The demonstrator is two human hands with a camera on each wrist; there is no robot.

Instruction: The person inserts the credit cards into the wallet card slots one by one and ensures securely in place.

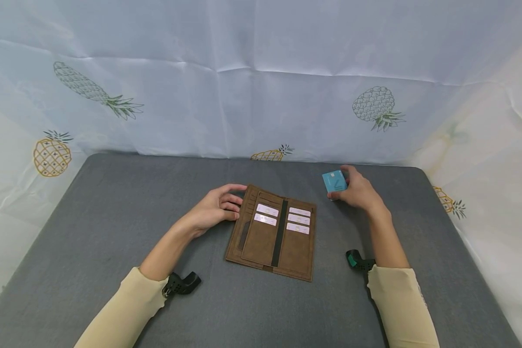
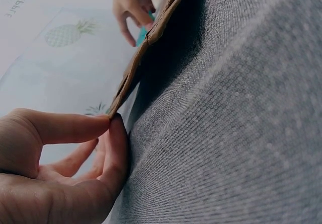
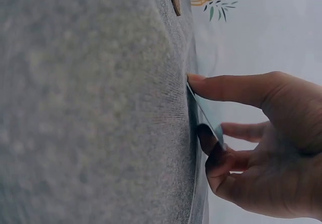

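Observation:
A brown wallet (image 1: 256,241) lies opened out on the grey table in the head view. Pale pink cards (image 1: 298,219) peek from its slots on both halves, and a dark strip runs down its middle. My left hand (image 1: 215,209) pinches the wallet's left edge between thumb and finger; in the left wrist view that edge of the wallet (image 2: 132,70) is tilted up off the cloth. To the right of the wallet, my right hand (image 1: 358,191) holds a blue bank card (image 1: 334,181) with a small chip. In the right wrist view the card (image 3: 207,114) slants between thumb and fingers, close over the table.
The grey table (image 1: 135,193) reaches back to a white hanging cloth (image 1: 226,111) printed with pineapples. Black cameras are strapped to both wrists, the left one (image 1: 184,283) and the right one (image 1: 357,261) hanging low over the table.

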